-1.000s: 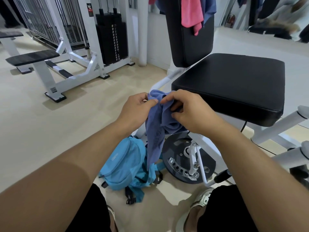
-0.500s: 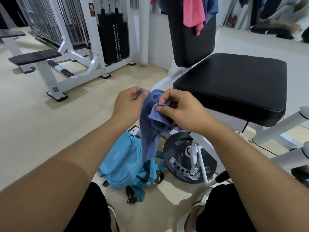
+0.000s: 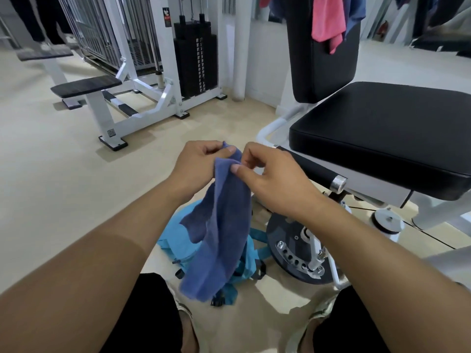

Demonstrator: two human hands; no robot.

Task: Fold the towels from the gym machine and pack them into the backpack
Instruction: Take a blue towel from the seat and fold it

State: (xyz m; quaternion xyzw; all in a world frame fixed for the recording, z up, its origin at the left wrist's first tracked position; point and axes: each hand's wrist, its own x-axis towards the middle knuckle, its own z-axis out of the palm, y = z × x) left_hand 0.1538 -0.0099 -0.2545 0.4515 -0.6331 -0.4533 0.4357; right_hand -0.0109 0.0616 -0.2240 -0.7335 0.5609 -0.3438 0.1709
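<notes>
Head view, nearest first: I see both forearms reaching forward over black-clad legs. My left hand (image 3: 197,165) pinches the top edge of the blue towel (image 3: 221,225) between thumb and curled fingers (image 3: 230,149), and my right hand (image 3: 275,179) pinches the same edge just beside it, thumb tip pressed on the cloth. The two hands nearly touch at the towel's top. From that grip the towel hangs down bunched and twisted, its lower end loose below the fingers.

Directly beneath the fingers, partly hidden behind the towel, the light blue backpack (image 3: 178,240) lies on the floor (image 3: 63,187). Right of it sits a dark round base plate (image 3: 285,248) of the gym machine. Beyond my right hand is the machine's black padded seat (image 3: 382,133), with the upright backrest (image 3: 323,67) farther off. A pink towel (image 3: 328,21) hangs over the backrest top, with dark blue cloth beside it. Far left of my fingers stand a white bench frame (image 3: 142,103) and a black weight stack (image 3: 195,62).
</notes>
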